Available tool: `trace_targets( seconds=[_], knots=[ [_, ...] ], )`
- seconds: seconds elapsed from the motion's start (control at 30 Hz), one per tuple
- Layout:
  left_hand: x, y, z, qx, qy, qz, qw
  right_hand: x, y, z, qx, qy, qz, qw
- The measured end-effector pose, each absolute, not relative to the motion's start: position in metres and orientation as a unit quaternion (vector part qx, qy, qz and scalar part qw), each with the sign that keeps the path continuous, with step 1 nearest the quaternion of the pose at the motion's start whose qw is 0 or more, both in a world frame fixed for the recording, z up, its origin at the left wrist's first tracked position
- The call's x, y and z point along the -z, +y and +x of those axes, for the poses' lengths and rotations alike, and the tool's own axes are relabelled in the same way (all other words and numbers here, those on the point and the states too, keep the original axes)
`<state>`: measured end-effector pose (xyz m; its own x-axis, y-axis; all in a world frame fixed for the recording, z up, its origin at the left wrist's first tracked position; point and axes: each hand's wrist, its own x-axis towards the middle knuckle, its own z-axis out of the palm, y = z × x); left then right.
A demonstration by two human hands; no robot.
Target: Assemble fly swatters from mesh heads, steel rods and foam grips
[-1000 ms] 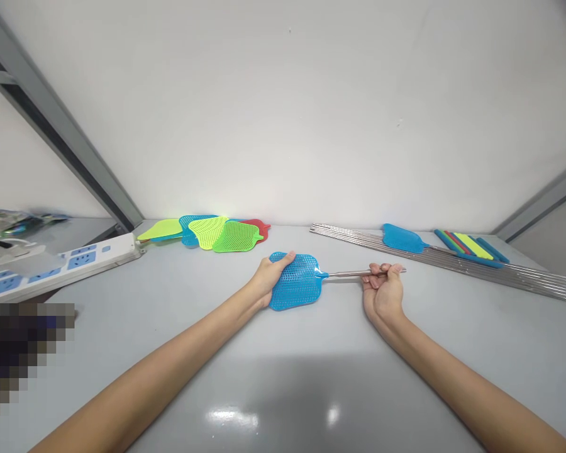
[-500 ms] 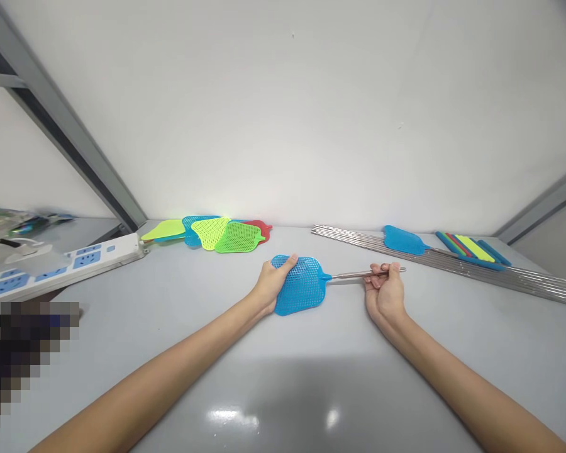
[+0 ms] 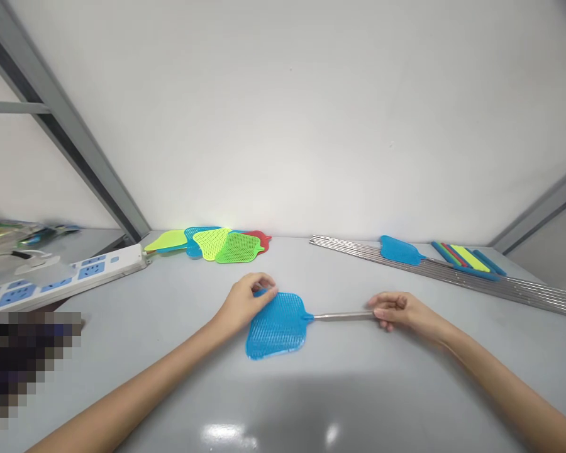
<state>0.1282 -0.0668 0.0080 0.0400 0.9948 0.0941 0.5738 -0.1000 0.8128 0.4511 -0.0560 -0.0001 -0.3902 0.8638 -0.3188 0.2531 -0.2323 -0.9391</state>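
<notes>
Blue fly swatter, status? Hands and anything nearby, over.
Left hand on blue fly swatter, at its mesh head. Right hand around its metal handle. Other swatters and metal rods lie beyond the hands.

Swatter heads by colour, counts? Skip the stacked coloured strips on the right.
Blue: 3 (held blue head, blue head at right, blue head in pile)
Yellow: 2 (pale yellow head, lime yellow head)
Green: 1 (green head)
Red: 1 (red head)
Total: 7; the pile overlaps, so a hidden one is possible.
</notes>
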Motion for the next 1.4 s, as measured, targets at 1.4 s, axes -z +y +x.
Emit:
trace_targets(
  seconds=[1.4],
  knots=[
    [-0.004,-0.149,0.16,-0.069,0.417,0.885,0.195,-0.03,-0.147,0.392,-0.221,-0.886,-0.406,-0.042]
  ],
)
